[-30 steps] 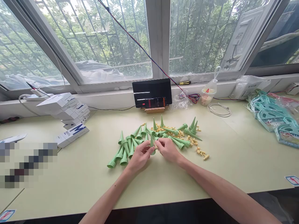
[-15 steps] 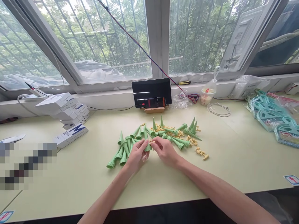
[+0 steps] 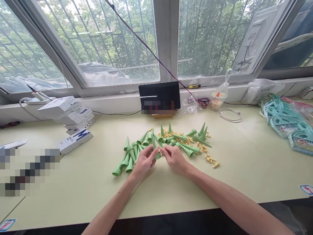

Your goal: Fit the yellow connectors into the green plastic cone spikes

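My left hand (image 3: 145, 161) is closed around a green plastic watering spike (image 3: 154, 141), its tip pointing away from me and its wide collar towards me. Close against that collar, my right hand (image 3: 174, 158) pinches a small yellow plastic valve piece (image 3: 159, 151). Fingers hide most of this piece, so I cannot tell how far it sits in the spike. Around my hands lie several more green spikes (image 3: 131, 152), some upright and others on their sides. Small yellow pieces (image 3: 168, 134) are heaped behind them, and a few (image 3: 212, 161) lie loose to the right.
A dark tablet (image 3: 159, 93) leans on a stand at the back. White boxes (image 3: 77, 141) are stacked on the left. A bagged cup (image 3: 217, 100) and a coiled white cable (image 3: 230, 115) stand back right. Wrapped teal items (image 3: 281, 114) lie far right on the table (image 3: 171, 195).
Both hands have shifted slightly right and come closer together at the spike's collar. The held spike's collar has swung a little to the right. The surrounding pile looks the same.
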A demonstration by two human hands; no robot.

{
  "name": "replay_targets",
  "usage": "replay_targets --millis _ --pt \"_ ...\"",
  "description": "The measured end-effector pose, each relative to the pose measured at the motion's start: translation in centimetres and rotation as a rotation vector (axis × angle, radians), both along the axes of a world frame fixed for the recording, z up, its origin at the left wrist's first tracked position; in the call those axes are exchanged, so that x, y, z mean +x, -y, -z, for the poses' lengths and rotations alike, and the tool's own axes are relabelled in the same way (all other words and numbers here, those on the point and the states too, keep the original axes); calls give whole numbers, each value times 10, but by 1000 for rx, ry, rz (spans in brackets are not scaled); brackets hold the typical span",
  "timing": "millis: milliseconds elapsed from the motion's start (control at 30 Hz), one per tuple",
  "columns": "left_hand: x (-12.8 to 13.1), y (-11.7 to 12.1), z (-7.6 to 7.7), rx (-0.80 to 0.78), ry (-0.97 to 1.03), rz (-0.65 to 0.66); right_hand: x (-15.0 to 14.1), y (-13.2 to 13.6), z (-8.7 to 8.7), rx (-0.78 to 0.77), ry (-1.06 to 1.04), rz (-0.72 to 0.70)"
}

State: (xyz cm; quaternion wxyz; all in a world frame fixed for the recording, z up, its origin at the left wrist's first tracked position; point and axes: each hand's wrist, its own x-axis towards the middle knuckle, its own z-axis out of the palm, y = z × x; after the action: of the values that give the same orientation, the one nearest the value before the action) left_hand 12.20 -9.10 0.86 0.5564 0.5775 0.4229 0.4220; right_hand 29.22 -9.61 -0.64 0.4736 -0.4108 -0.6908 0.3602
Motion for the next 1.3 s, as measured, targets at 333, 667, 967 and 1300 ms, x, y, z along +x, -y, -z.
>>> replay_targets --millis 333,667,967,1300 --pt "0 3 -1 253 -208 -7 -1 0 -8 -219 -113 -26" --pt "5 4 -2 236 -174 -69 -1 -2 -6 -246 -131 -34" --pt "1 -1 -2 -71 78 -23 -2 3 -6 31 1 26" --pt "-1 0 -3 -55 -40 -3 -1 -1 0 54 6 43"
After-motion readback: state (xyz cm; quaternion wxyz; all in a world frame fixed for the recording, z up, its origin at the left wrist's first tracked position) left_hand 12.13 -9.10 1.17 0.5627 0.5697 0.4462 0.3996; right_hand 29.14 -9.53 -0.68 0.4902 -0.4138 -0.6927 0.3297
